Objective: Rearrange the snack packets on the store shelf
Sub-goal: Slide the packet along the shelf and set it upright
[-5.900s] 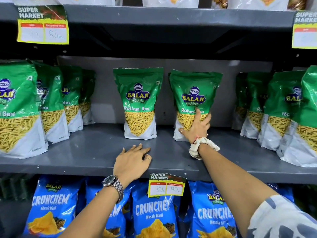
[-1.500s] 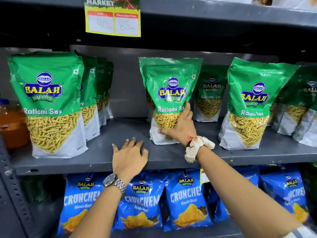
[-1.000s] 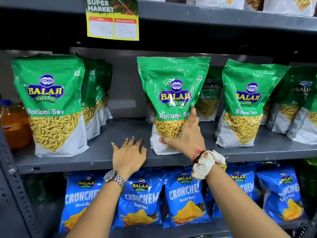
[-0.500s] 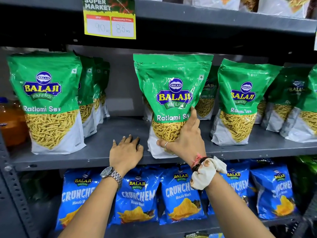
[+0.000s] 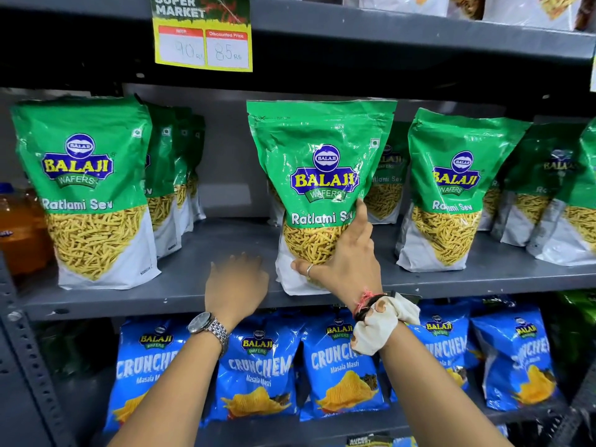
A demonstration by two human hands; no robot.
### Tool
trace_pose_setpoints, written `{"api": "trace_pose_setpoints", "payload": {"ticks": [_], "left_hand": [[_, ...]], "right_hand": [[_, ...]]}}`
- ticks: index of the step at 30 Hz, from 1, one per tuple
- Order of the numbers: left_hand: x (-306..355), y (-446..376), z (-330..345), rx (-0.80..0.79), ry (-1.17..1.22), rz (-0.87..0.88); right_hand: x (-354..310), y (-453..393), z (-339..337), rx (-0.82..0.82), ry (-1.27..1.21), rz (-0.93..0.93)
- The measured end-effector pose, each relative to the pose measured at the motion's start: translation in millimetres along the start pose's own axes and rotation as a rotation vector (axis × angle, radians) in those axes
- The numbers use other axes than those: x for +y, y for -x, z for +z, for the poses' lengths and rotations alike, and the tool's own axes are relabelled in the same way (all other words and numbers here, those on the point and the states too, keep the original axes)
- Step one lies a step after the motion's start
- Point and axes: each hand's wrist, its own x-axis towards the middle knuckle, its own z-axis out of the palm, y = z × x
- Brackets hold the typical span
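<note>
A green Ratlami Sev packet stands upright at the front edge of the grey middle shelf. My right hand grips its lower right part, thumb across the white base and fingers up the side. My left hand, blurred, hovers palm down just left of the packet over the shelf edge, holding nothing. A row of the same green packets stands at the left, another packet at the right, and one more behind the held one.
Blue Crunchem packets fill the shelf below. A yellow price tag hangs from the upper shelf. More green packets crowd the far right. An orange bottle stands at the far left. Bare shelf shows between the left row and the held packet.
The held packet has come forward to the shelf's front edge with my right hand. My left hand has lifted off the shelf and is moving, blurred.
</note>
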Motion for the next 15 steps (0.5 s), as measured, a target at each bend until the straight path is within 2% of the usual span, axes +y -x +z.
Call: {"api": "trace_pose_setpoints", "payload": {"ticks": [15], "left_hand": [[1, 0, 2, 0.038, 0.003, -0.016]], "right_hand": [[-1, -24, 28, 0.058, 0.08, 0.005]]}}
